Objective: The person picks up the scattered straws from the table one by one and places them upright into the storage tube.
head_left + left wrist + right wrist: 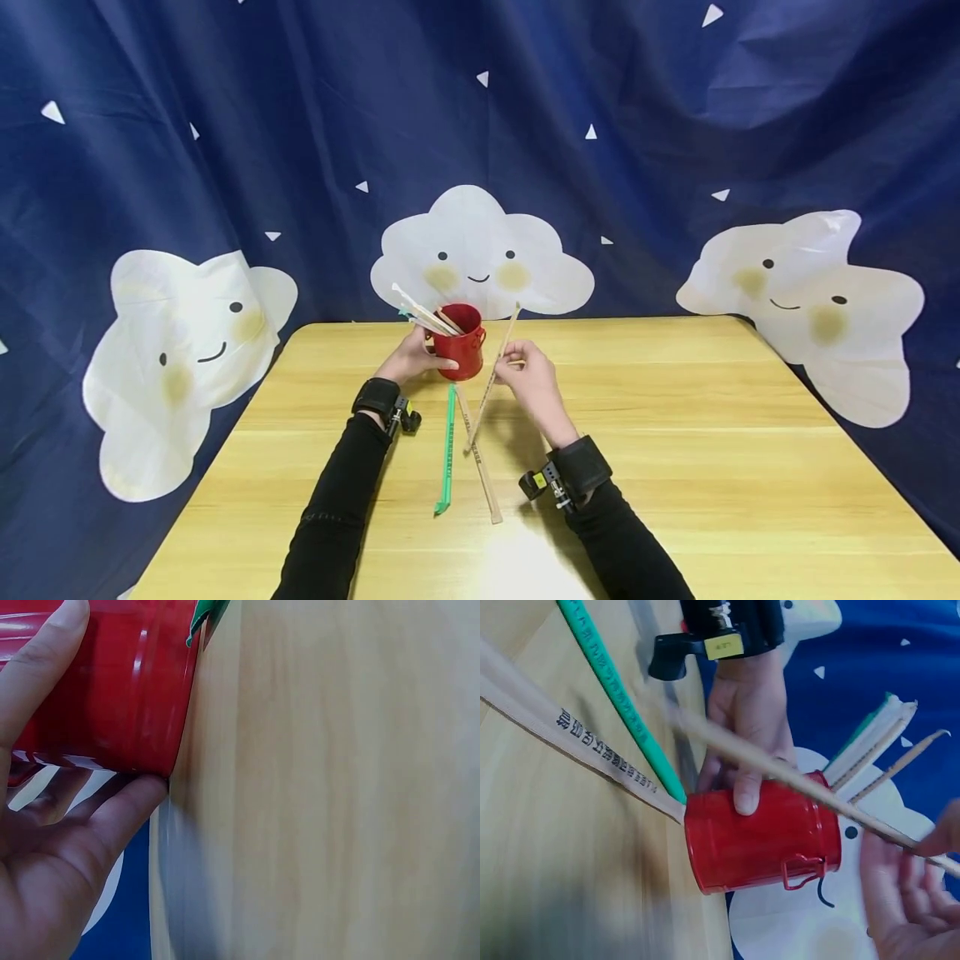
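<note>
A small red metal bucket (467,357) stands toward the back of the table, and my left hand (408,358) grips its left side. In the left wrist view the thumb lies along the bucket's wall with the other fingers around the far side. Several thin wrapped straws (426,315), white and tan, lean out of the bucket's mouth to the left. My right hand (531,379) pinches a tan wrapped straw (481,417) near its upper part, just right of the bucket. That straw slants, upper end near the bucket's rim height, lower end over the table.
In front of the bucket lie a green wrapped straw (448,454) and another tan wrapped straw (486,483), both with printed lettering. The held straw overlaps the tan one in the head view. A dark blue curtain (645,167) with cloud faces hangs behind the wooden table (712,467).
</note>
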Demonstrator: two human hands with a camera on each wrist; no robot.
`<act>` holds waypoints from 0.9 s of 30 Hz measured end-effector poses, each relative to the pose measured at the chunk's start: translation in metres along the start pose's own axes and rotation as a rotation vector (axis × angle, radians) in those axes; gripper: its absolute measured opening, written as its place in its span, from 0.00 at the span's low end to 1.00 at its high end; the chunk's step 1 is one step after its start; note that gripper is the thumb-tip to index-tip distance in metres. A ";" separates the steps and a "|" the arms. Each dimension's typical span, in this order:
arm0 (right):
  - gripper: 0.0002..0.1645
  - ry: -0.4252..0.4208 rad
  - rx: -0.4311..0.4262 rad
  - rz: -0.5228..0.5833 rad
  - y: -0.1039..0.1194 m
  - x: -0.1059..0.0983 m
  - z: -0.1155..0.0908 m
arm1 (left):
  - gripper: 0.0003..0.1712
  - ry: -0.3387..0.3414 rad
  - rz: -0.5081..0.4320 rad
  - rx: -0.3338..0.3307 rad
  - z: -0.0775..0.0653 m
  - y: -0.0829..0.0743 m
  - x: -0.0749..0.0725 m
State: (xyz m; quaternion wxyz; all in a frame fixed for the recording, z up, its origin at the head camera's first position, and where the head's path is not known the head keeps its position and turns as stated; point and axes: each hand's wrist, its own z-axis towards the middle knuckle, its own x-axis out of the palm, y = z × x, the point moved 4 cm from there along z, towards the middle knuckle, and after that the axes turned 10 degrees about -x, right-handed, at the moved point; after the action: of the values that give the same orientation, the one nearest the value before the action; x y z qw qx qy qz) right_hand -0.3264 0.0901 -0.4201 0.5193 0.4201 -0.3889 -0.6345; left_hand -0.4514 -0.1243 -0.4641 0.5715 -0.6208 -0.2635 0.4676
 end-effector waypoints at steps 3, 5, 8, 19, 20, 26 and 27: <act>0.11 -0.101 -0.123 -0.049 0.004 -0.002 0.002 | 0.55 0.007 -0.015 -0.002 0.000 0.001 0.000; 0.09 -0.180 -0.201 -0.076 0.006 -0.004 0.001 | 0.55 0.016 -0.018 -0.001 0.000 0.001 0.001; 0.09 -0.276 -0.309 -0.057 0.011 -0.007 -0.001 | 0.55 0.026 -0.007 0.009 -0.001 0.000 0.001; 0.12 -0.470 -0.752 -0.090 0.040 -0.007 -0.003 | 0.54 0.040 -0.014 0.028 -0.001 -0.007 0.002; 0.13 -0.481 -0.773 -0.093 0.041 -0.007 -0.003 | 0.54 0.038 -0.018 0.023 -0.001 -0.007 0.001; 0.13 -0.473 -0.810 -0.080 0.041 -0.004 0.008 | 0.55 0.030 -0.019 0.014 -0.002 -0.006 0.001; 0.13 -0.460 -0.810 -0.079 0.040 -0.003 0.010 | 0.55 0.029 -0.016 0.014 -0.001 -0.006 0.001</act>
State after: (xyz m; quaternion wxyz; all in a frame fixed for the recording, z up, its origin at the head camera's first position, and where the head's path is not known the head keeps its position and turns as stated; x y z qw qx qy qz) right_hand -0.3226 0.0869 -0.3788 0.5171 0.0462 -0.1985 -0.8313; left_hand -0.4487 -0.1233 -0.4590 0.5832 -0.6213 -0.2571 0.4558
